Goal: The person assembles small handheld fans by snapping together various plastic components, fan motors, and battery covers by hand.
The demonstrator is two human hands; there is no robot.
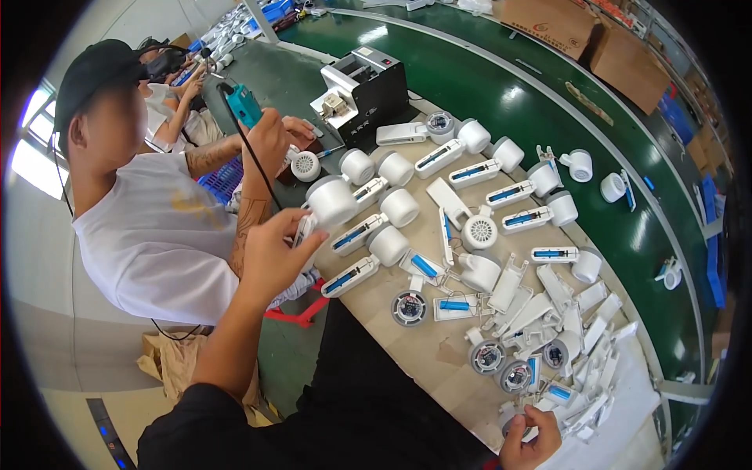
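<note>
My left hand (276, 249) is raised over the table's left edge. Its fingers close round the handle of a white handheld fan (332, 200) with a round, cup-like head. At the lower right, my right hand (531, 440) has its fingers curled together beside the heap of parts; what they pinch, if anything, is hidden. Just beyond it lie a round fan head with exposed circuitry (515, 377) and a blue battery cell (559, 392). Several half-assembled fans (389, 244), their handles uncovered over blue cells, lie in rows ahead of my left hand.
White plastic handle covers (540, 317) are heaped on the right of the table (427, 364). A black machine (366, 92) stands at the back. On my left, a co-worker (160, 227) holds a teal electric screwdriver (244, 105). A green conveyor belt (501, 90) curves past, carrying scattered fans.
</note>
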